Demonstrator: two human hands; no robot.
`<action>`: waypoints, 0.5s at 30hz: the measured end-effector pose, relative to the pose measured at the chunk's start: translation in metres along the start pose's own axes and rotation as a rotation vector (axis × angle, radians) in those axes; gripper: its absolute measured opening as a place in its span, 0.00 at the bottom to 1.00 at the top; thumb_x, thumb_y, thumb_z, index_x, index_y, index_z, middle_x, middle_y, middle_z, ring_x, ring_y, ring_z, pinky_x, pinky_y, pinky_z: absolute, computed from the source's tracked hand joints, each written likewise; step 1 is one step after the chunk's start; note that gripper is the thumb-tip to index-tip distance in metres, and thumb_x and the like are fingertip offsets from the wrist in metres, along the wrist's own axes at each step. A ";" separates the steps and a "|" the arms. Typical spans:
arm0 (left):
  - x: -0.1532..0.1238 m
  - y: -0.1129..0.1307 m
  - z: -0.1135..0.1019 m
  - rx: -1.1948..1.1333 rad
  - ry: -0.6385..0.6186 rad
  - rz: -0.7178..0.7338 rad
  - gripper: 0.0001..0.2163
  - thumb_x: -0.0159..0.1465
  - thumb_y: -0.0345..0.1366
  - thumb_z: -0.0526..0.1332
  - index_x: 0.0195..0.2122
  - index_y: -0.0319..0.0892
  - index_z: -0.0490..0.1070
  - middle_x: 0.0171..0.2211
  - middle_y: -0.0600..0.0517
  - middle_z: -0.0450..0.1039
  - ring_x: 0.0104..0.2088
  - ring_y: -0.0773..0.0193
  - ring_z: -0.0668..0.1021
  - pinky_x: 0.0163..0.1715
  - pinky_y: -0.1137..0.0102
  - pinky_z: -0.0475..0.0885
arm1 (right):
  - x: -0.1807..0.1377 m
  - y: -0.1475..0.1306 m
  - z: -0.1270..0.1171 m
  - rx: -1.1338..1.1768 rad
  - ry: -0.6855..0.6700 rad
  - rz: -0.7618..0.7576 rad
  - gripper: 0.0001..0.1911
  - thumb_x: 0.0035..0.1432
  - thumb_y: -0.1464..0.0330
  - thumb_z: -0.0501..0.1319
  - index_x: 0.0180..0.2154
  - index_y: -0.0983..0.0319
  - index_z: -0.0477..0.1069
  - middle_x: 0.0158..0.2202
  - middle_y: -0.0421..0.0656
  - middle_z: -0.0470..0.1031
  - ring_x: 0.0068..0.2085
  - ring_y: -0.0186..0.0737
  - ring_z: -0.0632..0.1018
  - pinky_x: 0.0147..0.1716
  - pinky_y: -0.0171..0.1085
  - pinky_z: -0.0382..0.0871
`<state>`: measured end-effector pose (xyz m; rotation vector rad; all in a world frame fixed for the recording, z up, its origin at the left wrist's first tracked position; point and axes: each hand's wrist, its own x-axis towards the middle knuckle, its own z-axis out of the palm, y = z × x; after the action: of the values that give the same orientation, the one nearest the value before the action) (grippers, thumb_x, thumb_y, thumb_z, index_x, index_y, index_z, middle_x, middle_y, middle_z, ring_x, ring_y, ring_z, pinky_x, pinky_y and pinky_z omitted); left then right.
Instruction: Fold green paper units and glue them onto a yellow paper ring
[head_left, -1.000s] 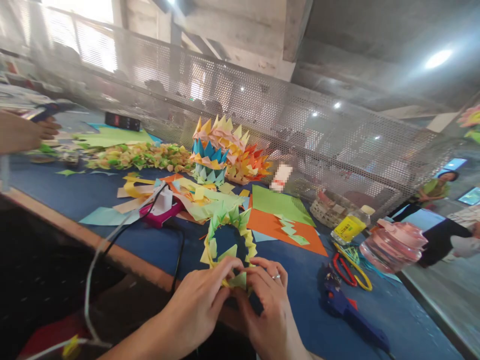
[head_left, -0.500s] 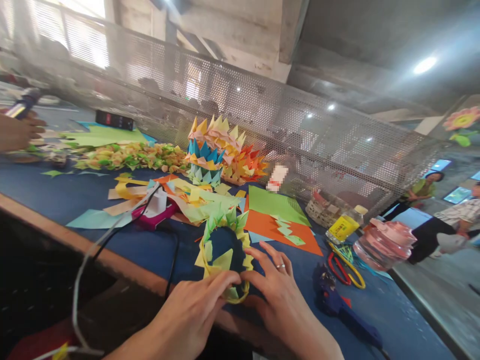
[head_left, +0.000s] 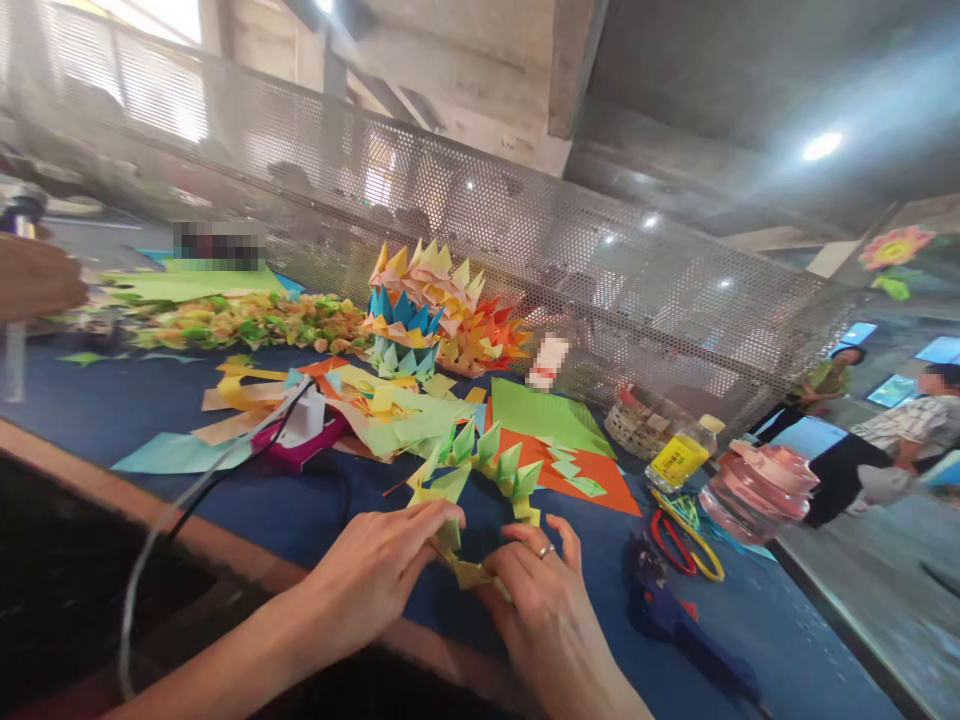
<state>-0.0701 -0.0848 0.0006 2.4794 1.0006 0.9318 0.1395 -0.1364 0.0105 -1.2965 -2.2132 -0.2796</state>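
Observation:
A paper crown [head_left: 517,470] of folded yellow and green points curves in a ring just above the blue table, points upward at its far side. My left hand [head_left: 390,560] pinches its near left part between thumb and fingers. My right hand [head_left: 536,590], with a ring on one finger, grips the near right part of the band. A short yellow stretch of band shows between the two hands. The fingers hide the rest of the near side. Beyond the crown lie green paper [head_left: 551,412] and orange paper [head_left: 622,487].
Finished paper crowns [head_left: 405,325] stand at the back by a mesh screen [head_left: 322,190]. A glue gun [head_left: 690,635], scissors [head_left: 686,540], a yellow-labelled bottle [head_left: 679,455] and a pink jug [head_left: 757,490] are right. Cables [head_left: 150,540] cross the left edge. Another person's hand [head_left: 37,280] is far left.
The crown has been tipped so that its points stand upward and its ring looks wider. My hands have moved slightly apart, both still holding the band. The view shifted a little.

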 end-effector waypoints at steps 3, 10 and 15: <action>-0.002 -0.008 0.001 -0.079 0.012 -0.017 0.15 0.63 0.24 0.53 0.48 0.47 0.66 0.36 0.54 0.77 0.28 0.65 0.77 0.30 0.74 0.69 | -0.001 0.001 0.006 0.065 0.017 0.017 0.05 0.64 0.69 0.61 0.33 0.56 0.70 0.29 0.34 0.78 0.45 0.40 0.77 0.57 0.45 0.43; -0.009 -0.003 -0.026 -0.214 0.193 -0.041 0.14 0.65 0.30 0.54 0.52 0.48 0.65 0.34 0.56 0.70 0.21 0.72 0.66 0.22 0.79 0.63 | 0.003 -0.004 -0.001 0.074 -0.106 0.034 0.03 0.63 0.70 0.62 0.37 0.55 0.70 0.34 0.35 0.79 0.48 0.42 0.76 0.57 0.45 0.41; -0.001 -0.006 -0.039 -0.165 0.150 -0.087 0.20 0.65 0.29 0.53 0.58 0.48 0.59 0.29 0.58 0.65 0.21 0.71 0.64 0.24 0.78 0.62 | 0.003 -0.005 -0.005 0.062 -0.124 0.027 0.07 0.59 0.67 0.65 0.40 0.54 0.70 0.37 0.36 0.80 0.48 0.43 0.76 0.55 0.43 0.44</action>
<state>-0.0993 -0.0796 0.0261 2.2402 1.0242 1.1373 0.1358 -0.1391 0.0165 -1.3411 -2.2865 -0.1217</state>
